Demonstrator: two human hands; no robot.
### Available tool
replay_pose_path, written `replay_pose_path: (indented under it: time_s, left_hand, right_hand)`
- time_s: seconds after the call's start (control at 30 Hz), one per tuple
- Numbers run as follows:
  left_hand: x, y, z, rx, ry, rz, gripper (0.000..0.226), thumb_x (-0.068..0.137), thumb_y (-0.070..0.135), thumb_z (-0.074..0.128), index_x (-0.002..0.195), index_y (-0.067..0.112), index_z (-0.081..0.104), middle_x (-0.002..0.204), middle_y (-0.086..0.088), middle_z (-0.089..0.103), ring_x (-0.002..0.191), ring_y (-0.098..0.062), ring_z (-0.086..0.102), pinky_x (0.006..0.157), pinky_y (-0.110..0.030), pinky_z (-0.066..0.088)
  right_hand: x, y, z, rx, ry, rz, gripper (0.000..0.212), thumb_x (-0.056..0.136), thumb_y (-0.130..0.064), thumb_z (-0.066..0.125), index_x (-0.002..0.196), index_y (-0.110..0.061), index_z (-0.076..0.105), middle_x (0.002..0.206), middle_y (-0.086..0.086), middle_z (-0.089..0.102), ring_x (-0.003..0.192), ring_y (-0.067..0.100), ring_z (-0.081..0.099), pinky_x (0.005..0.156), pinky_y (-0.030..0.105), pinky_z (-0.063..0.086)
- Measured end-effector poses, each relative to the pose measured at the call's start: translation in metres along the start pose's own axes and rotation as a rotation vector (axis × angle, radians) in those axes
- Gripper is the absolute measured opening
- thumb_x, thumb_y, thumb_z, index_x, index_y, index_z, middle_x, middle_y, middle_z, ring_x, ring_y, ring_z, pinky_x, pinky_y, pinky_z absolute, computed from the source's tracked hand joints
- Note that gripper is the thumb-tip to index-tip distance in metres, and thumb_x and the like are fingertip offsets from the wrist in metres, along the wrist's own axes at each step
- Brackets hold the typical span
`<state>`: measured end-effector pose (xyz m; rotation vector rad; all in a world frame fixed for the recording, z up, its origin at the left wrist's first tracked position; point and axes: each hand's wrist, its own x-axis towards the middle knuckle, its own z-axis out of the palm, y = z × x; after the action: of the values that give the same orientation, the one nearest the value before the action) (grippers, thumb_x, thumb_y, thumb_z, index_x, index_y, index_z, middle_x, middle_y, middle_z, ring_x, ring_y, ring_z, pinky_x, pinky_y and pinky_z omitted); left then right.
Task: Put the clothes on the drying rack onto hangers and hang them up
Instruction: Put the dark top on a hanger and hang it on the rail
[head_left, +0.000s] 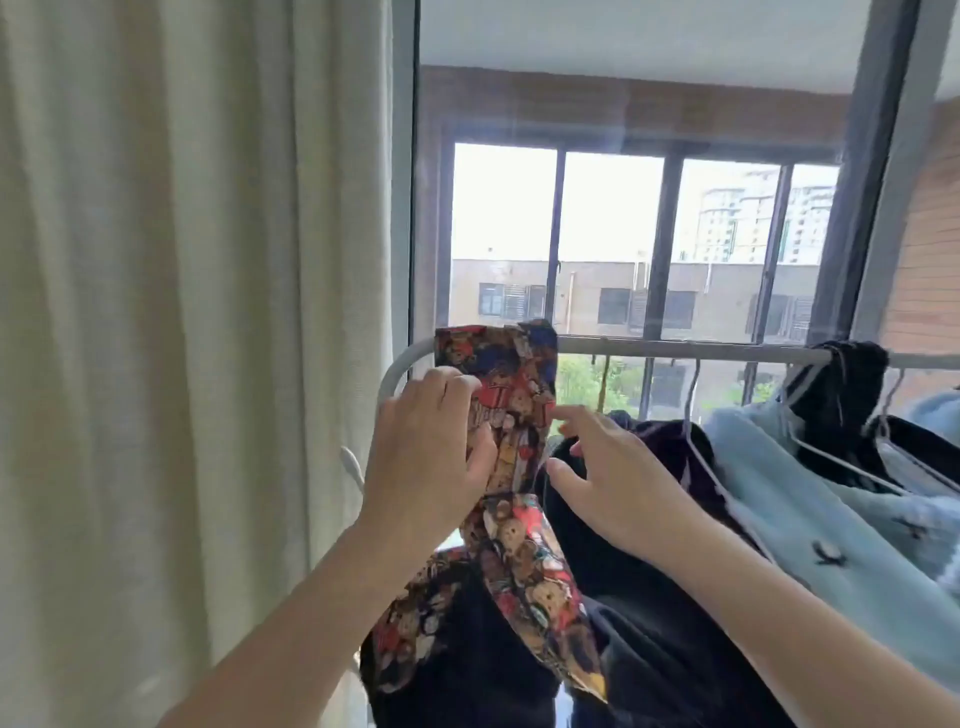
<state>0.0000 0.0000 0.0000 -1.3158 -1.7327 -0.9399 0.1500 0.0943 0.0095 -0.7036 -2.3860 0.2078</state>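
Fingers (457, 382) of left hand (431, 457) clutch patterned garment (514, 415) (over rail (675, 349)); right hand (613, 473) splayed.

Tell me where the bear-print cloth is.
Head view: the bear-print cloth hangs over the rail at its left end, near the curtain, gripped by the left hand.

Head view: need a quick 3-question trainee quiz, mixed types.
1. True or false: the patterned garment is draped over the rail.
2. The left hand on that garment: A grips it; B hovers clear of it; C lies flat on the rail.
3. Fill in: the curtain hangs to the ____ of the rail.
Key: 1 true; 2 A; 3 left.
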Motion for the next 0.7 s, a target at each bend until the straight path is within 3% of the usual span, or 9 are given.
replay_pose_path:
  time_s: [0.13,0.3,0.4,0.5,0.57,0.63,0.7]
  left_hand:
    - [0.005,-0.026,0.013,-0.15,-0.096,-0.15,0.043,0.09,0.044,0.053,0.126,0.023,0.044,0.123,0.007,0.053,0.105,-0.012,0.057,0.082,-0.024,0.046]
    - [0.017,-0.032,0.039,-0.268,-0.207,-0.313,0.073,0.079,0.063,0.057,0.134,0.025,0.027,0.127,0.004,0.051,0.109,-0.018,0.059,0.083,-0.031,0.052]
    - [0.026,-0.03,0.05,-0.366,-0.206,-0.381,0.064,0.086,0.043,0.063,0.134,0.022,0.026,0.121,0.002,0.057,0.104,-0.02,0.063,0.072,-0.021,0.049]
    - [0.028,-0.03,0.055,-0.482,-0.193,-0.418,0.052,0.09,0.023,0.059,0.131,0.021,0.027,0.103,0.003,0.064,0.074,-0.007,0.061,0.052,-0.009,0.036]
    - [0.025,-0.027,0.055,-0.521,-0.189,-0.425,0.051,0.091,0.019,0.057,0.131,0.023,0.026,0.095,0.006,0.063,0.064,0.0,0.054,0.049,-0.007,0.034]
    - [0.023,-0.024,0.053,-0.543,-0.189,-0.428,0.051,0.091,0.017,0.056,0.132,0.023,0.025,0.091,0.007,0.06,0.063,-0.001,0.055,0.046,-0.006,0.034]
    - [0.024,-0.023,0.053,-0.579,-0.183,-0.437,0.049,0.091,0.016,0.056,0.128,0.023,0.025,0.091,0.007,0.058,0.066,-0.001,0.055,0.047,-0.006,0.035]
  right_hand:
    - [0.025,-0.011,0.018,0.0,-0.121,0.16,0.04,0.093,-0.032,0.05,0.129,-0.017,0.039,0.112,0.004,0.061,0.094,0.018,0.058,0.081,0.03,0.048]
    - [0.047,-0.013,0.027,0.07,-0.264,0.294,0.049,0.092,-0.037,0.053,0.133,-0.021,0.031,0.112,0.005,0.061,0.092,0.017,0.061,0.07,0.023,0.049]
    - [0.038,-0.014,0.027,0.0,-0.196,0.24,0.053,0.093,-0.024,0.052,0.14,-0.025,0.028,0.116,0.003,0.061,0.093,0.018,0.06,0.068,0.021,0.047]
    - [0.028,-0.01,0.024,-0.308,0.105,0.145,0.046,0.092,-0.021,0.05,0.136,-0.026,0.038,0.13,0.0,0.056,0.114,0.021,0.054,0.092,0.032,0.044]
    - [0.028,-0.004,0.021,-0.413,0.131,0.167,0.045,0.092,-0.026,0.05,0.136,-0.025,0.04,0.139,0.0,0.047,0.127,0.022,0.044,0.107,0.04,0.035]
    - [0.03,-0.001,0.022,-0.404,0.071,0.253,0.047,0.092,-0.028,0.051,0.136,-0.02,0.038,0.139,0.003,0.042,0.128,0.024,0.041,0.105,0.042,0.038]
    - [0.034,0.003,0.024,-0.321,0.019,0.388,0.045,0.092,-0.025,0.05,0.132,-0.013,0.034,0.134,0.008,0.04,0.119,0.027,0.045,0.09,0.039,0.046]
